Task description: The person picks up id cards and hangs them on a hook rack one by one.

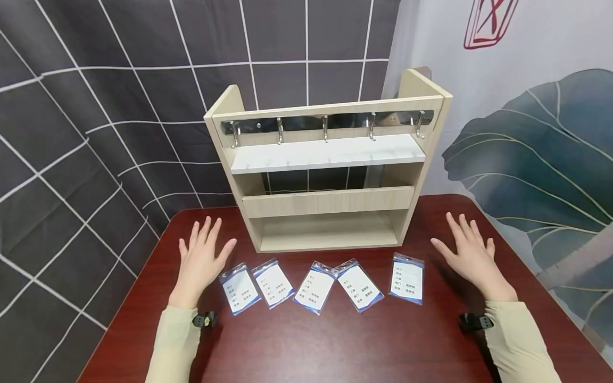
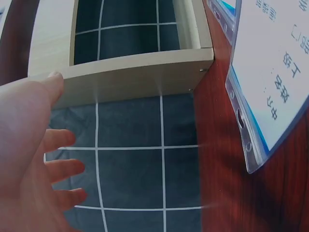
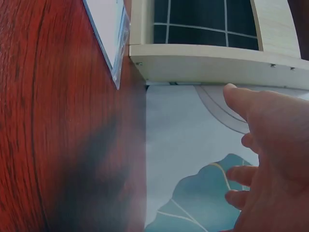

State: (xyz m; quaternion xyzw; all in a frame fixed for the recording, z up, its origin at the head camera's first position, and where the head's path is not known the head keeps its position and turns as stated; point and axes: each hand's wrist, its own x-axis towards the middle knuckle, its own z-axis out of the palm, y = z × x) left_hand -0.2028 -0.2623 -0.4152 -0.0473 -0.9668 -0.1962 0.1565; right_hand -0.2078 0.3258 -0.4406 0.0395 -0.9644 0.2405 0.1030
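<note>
My left hand is spread at the left of the table, fingers pointing away from me, holding nothing. Beside it lies a badge holder in clear plastic with a white card and blue edges. Next to that one is a second badge holder. In the middle, two more badge holders overlap at their top corners. Farther right, another badge holder lies nearest my right hand, which is also spread and holds nothing. In the wrist views, both hands' fingers are extended with bare palms.
A pale wooden shelf rack stands at the back of the dark red table. Along its top runs a metal strip with several hooks, above a white shelf board. Behind hang a dark grid-patterned cloth and a leaf-printed curtain.
</note>
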